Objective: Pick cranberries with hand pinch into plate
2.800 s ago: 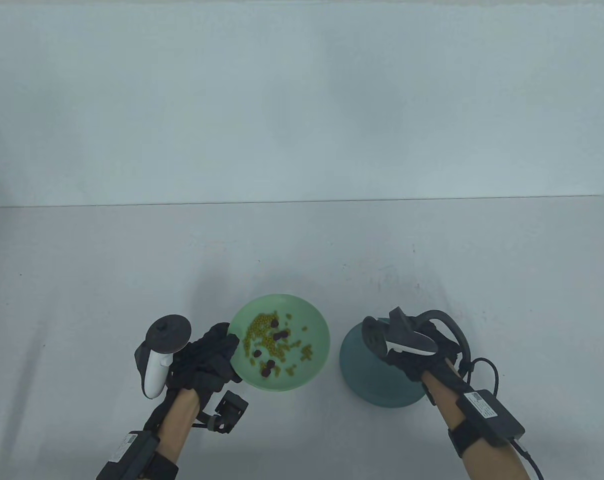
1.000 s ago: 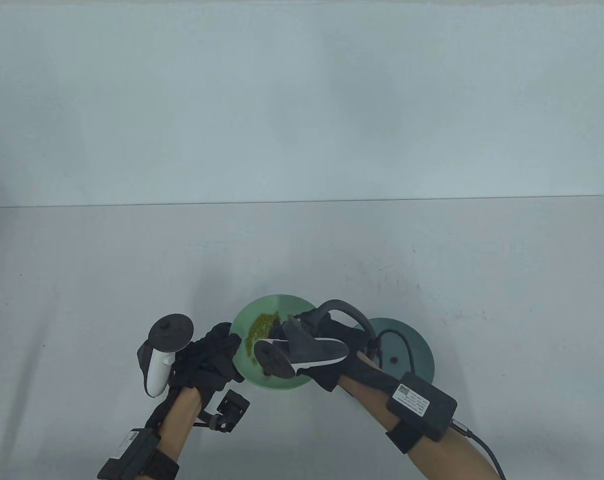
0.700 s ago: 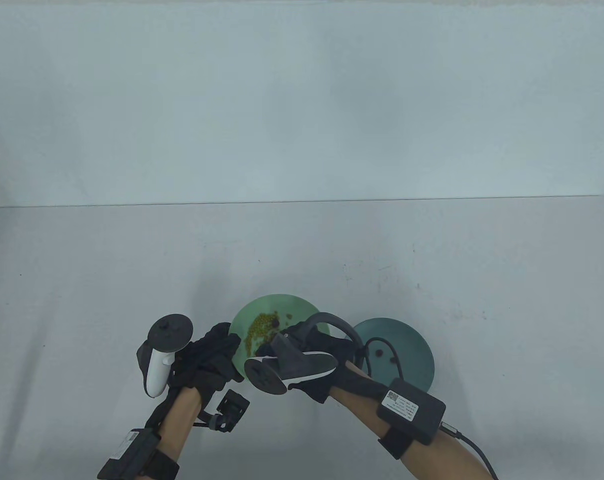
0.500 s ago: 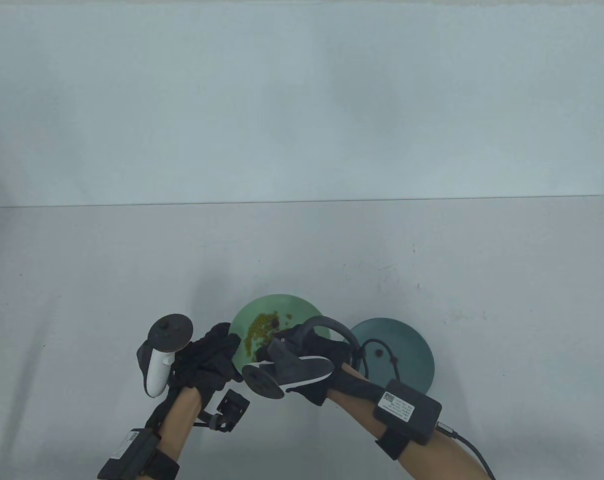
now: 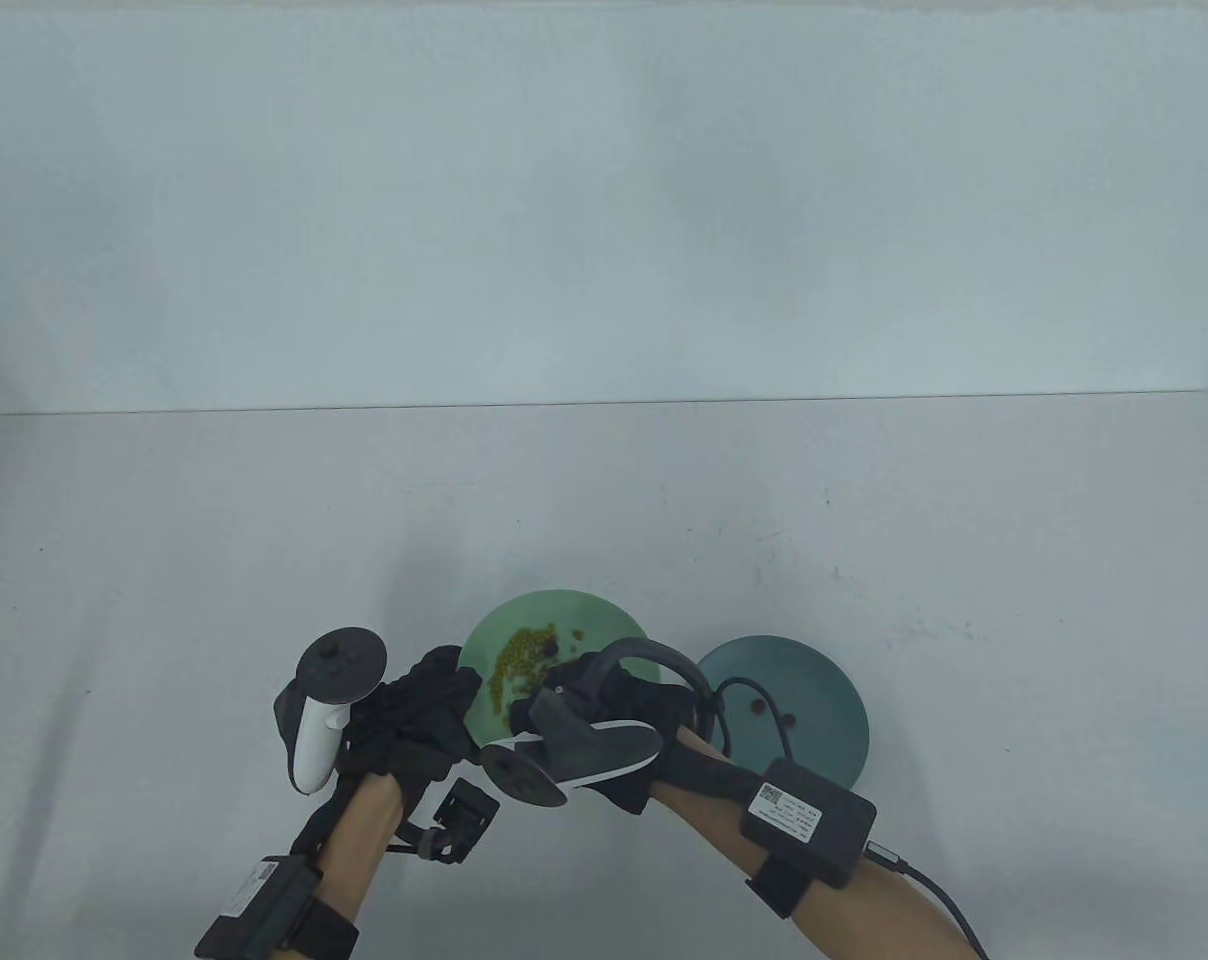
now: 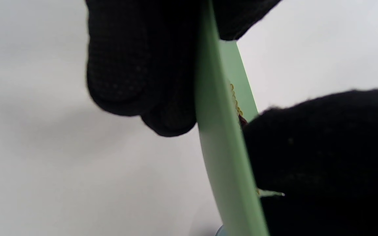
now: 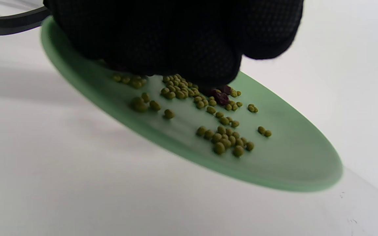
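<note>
A light green plate (image 5: 604,620) holds several yellow-green beans (image 5: 520,655) and a dark cranberry (image 5: 550,650). My left hand (image 5: 454,700) grips its left rim; in the left wrist view the fingers (image 6: 136,82) lie under the rim (image 6: 218,147). My right hand (image 5: 574,700) reaches down into the green plate. In the right wrist view its bunched fingertips (image 7: 208,65) pinch at a dark red cranberry (image 7: 221,96) among the beans (image 7: 225,137). A dark teal plate (image 5: 829,700) to the right holds two cranberries (image 5: 761,706).
Both plates sit near the front middle of a white table (image 5: 264,520). A cable (image 5: 754,700) from my right wrist box (image 5: 809,820) loops over the teal plate's left side. A white wall stands behind the table.
My right hand left the teal plate, crossed left over the green plate and sank onto the beans. Cranberries now show in the teal plate. My left hand has not moved.
</note>
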The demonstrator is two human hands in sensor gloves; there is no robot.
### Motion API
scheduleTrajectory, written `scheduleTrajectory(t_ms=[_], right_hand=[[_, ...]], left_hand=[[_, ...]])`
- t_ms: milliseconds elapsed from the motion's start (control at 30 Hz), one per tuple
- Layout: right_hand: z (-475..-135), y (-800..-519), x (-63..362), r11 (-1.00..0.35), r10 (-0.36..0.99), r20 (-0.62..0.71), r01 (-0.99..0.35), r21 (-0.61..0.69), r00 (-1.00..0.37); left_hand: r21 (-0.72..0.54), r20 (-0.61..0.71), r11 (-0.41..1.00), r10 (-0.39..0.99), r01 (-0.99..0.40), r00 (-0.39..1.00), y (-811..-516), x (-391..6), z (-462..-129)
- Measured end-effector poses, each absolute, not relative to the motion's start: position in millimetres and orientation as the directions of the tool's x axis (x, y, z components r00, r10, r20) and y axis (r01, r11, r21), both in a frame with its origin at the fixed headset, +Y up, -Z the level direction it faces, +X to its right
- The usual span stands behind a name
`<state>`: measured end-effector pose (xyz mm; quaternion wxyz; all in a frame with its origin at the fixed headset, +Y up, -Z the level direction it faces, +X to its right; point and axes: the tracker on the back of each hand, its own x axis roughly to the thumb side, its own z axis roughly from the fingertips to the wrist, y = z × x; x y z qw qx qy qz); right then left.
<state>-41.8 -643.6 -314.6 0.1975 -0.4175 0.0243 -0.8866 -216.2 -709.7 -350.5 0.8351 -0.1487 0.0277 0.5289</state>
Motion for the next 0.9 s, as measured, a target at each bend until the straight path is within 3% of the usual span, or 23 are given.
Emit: scheduleTrajectory(t_ms=[500,900], right_hand=[[-312.8,-644.9,-45.5,-0.924,-0.372,0.733,0.306,-0.231,-0.57],[-318.9,-643.2,-50.9,-0.935,-0.322,0.751,0.316,-0.158,-0.577]], left_hand=[[-0.217,-0.204,0.4,0.873,-0.89,0.442,-710.2,-216.4,-351.6],[-0.22,-0.19,0.402,0.876,-0.889,0.443,-708.7,-215.4,-352.5]])
